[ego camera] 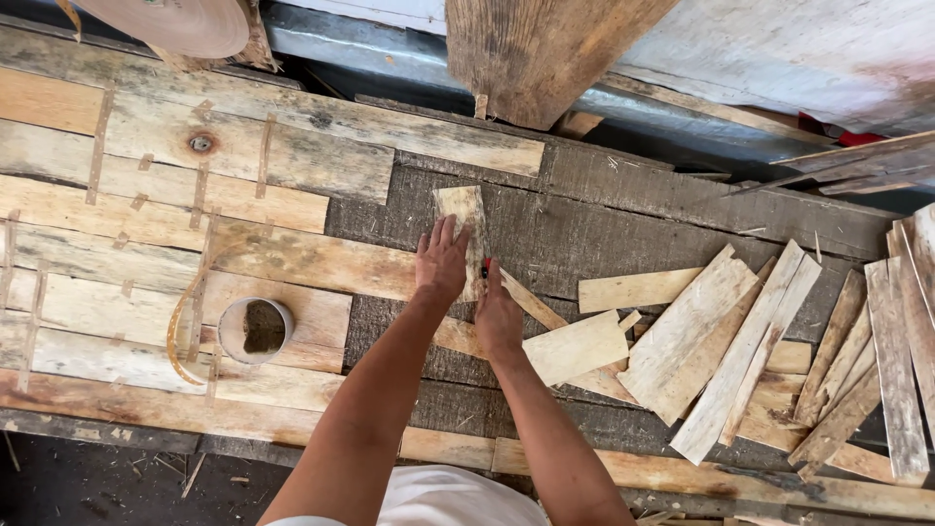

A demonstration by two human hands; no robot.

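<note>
My left hand (pixel 440 261) lies flat, fingers spread, on the lower part of a small pale veneer strip (pixel 463 209) that stands upright on the dark workbench (pixel 604 224). My right hand (pixel 499 317) sits just right of it, closed around a small tool with a red tip (pixel 486 264) held against the strip's right edge. Most of the tool is hidden inside the hand. Under my right wrist lie a thin diagonal sliver (pixel 531 302) and a wider veneer piece (pixel 577 346).
A sheet of taped-together veneer pieces (pixel 146 205) covers the bench's left side, with a small round cup (pixel 255 329) and a loose curl of tape (pixel 180 336) on it. Several loose veneer strips (pixel 769 351) are piled at right. A tape roll (pixel 180 21) and a thick wooden block (pixel 536 54) stand at the back.
</note>
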